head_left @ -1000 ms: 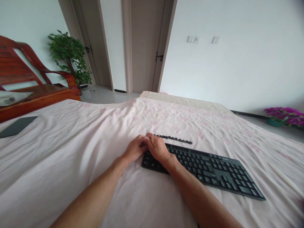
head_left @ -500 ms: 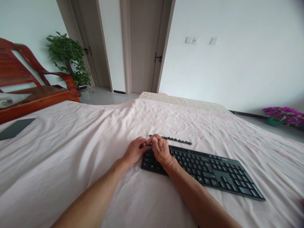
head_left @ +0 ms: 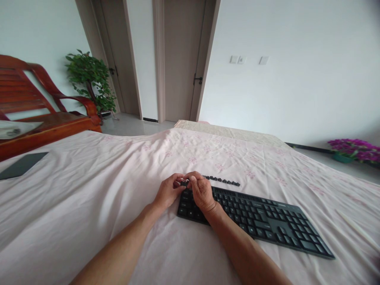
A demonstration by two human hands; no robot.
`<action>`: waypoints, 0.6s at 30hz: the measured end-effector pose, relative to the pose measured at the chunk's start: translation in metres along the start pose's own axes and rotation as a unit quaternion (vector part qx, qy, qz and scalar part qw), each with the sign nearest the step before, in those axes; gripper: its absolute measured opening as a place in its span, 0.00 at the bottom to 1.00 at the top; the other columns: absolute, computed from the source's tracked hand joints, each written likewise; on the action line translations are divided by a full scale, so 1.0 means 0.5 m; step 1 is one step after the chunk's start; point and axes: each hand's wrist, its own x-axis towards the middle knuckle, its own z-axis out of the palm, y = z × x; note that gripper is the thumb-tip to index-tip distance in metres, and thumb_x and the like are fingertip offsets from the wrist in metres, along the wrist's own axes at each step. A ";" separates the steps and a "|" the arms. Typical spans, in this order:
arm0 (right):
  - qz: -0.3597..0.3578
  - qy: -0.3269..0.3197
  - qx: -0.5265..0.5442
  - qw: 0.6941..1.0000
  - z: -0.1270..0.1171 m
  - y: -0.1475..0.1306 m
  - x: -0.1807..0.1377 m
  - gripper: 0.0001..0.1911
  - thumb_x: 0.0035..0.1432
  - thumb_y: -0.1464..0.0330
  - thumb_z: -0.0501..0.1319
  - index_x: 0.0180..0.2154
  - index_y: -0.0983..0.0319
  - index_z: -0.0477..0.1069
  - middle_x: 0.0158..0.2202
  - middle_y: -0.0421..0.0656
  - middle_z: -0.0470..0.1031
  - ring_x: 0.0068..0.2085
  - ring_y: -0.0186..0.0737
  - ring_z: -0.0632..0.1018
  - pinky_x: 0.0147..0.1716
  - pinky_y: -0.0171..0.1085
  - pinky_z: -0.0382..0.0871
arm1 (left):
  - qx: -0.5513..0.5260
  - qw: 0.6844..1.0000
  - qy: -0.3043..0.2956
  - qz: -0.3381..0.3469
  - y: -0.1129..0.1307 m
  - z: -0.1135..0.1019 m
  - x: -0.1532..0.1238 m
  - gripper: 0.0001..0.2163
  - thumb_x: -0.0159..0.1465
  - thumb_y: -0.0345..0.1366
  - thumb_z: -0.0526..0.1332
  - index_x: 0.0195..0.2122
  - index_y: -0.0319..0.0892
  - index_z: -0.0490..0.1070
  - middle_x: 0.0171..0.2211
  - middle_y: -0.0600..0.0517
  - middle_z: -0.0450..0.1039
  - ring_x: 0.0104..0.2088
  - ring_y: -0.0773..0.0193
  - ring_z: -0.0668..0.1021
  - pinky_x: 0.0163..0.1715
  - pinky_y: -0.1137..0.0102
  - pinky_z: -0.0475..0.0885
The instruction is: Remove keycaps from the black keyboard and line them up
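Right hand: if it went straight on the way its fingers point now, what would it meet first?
The right hand would probably meet the small black keycap at its fingertips, then the left hand close behind.

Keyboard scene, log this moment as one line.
hands: left hand and right hand pinch black keycap | where: over keyboard left end | nearby: keycap row on bedsheet

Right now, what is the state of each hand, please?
Left hand: closed, pinching a small black keycap.
Right hand: closed, fingertips on the same keycap, above the keyboard.
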 end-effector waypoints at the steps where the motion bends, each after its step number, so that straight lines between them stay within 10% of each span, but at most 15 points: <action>1: 0.008 0.007 -0.005 1.000 -0.001 0.000 0.001 0.24 0.67 0.57 0.44 0.34 0.60 0.74 0.29 0.42 0.73 0.28 0.36 0.74 0.34 0.34 0.67 | 0.000 1.000 0.002 -0.002 -0.001 0.000 0.000 0.15 0.54 0.34 0.63 0.44 0.43 0.71 0.37 0.52 0.75 0.30 0.66 0.75 0.33 0.71 0.70; 18: -0.075 -0.042 0.011 0.996 -0.012 -0.019 0.000 0.16 0.67 0.64 0.47 0.40 0.60 0.72 0.35 0.44 0.73 0.36 0.37 0.74 0.41 0.36 0.67 | -0.030 0.999 0.033 -0.009 -0.014 -0.001 0.006 0.17 0.53 0.36 0.64 0.45 0.41 0.72 0.36 0.51 0.76 0.33 0.64 0.76 0.37 0.70 0.71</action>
